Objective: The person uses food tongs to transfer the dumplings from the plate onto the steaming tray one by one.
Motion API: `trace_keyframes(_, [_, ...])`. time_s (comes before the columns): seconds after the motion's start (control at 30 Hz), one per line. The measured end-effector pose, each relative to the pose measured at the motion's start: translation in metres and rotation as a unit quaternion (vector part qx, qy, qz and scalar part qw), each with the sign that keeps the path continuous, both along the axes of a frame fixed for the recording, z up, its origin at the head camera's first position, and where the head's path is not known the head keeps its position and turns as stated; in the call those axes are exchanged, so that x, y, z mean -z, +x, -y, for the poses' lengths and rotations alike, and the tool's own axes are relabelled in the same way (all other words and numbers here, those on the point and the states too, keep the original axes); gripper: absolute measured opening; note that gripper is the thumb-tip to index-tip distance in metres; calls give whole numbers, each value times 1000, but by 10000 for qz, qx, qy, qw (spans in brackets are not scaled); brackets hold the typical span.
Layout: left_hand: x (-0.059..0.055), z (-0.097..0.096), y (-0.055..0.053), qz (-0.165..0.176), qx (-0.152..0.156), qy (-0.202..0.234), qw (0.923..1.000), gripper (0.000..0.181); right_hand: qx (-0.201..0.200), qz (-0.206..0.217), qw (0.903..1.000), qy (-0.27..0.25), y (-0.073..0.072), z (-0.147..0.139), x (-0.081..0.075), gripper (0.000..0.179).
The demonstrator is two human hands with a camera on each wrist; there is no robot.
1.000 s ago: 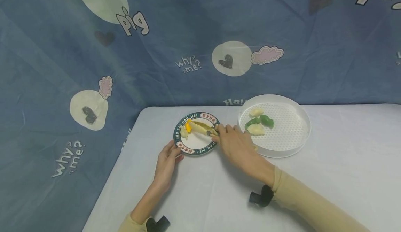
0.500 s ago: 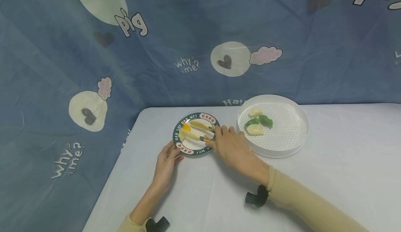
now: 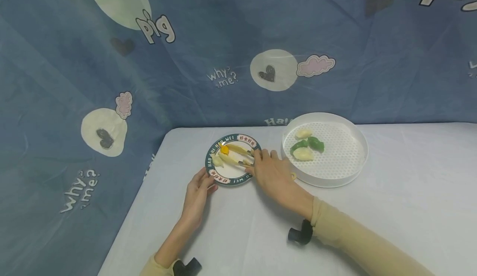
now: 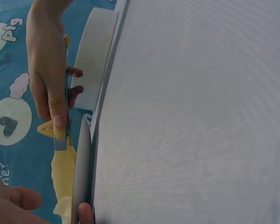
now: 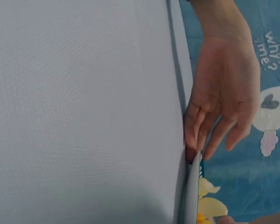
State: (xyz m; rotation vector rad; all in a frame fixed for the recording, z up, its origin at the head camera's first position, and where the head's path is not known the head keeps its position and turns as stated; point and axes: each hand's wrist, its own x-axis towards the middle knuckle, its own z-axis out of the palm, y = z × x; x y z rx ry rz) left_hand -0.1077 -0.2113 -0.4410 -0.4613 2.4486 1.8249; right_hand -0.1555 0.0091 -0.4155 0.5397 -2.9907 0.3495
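The right hand point(image 3: 273, 174) and its tongs point(image 4: 60, 143) block the right of the plate point(image 3: 234, 180) and the narrow gap beside the high-walled white tray point(image 3: 328, 182); the left hand point(image 3: 196, 193) blocks the near-left rim. Open ways lie over the plate's far-left edge and across the tabletop point(image 3: 242, 234) between the forearms.

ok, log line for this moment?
right hand: holds tongs over plate | left hand: touches plate rim | orange piece: at tongs' tips, grip unclear | white tray: two green pieces, two pale pieces
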Motion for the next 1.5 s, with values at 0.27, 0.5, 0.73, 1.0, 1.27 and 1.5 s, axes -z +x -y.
trace_keyframes(0.27, [1, 0, 0, -41, 28, 33, 10000, 66, -22, -82, 9999, 105, 0, 0, -1, 54])
trace_keyframes(0.5, [1, 0, -1, 14, -17, 63, 10000, 66, -18, -34, 10000, 55, 4, -9, -7, 55])
trace_keyframes(0.73, [0, 0, -1, 37, -22, 32, 10000, 66, 141, 131, 9998, 87, 10, -28, -22, 53])
trace_keyframes(1.0, [-1, 0, -1, 15, -30, 64, 10000, 66, 266, -349, 9990, 101, 19, -57, -30, 46])
trace_keyframes(1.27, [-1, 1, 0, -6, -17, 68, 10000, 66, 334, -436, 9985, 20, 24, -81, -32, 45])
trace_keyframes(1.5, [1, 1, 0, -44, 19, 67, 10000, 67, 455, -292, 9985, -129, 27, -108, -39, 45])
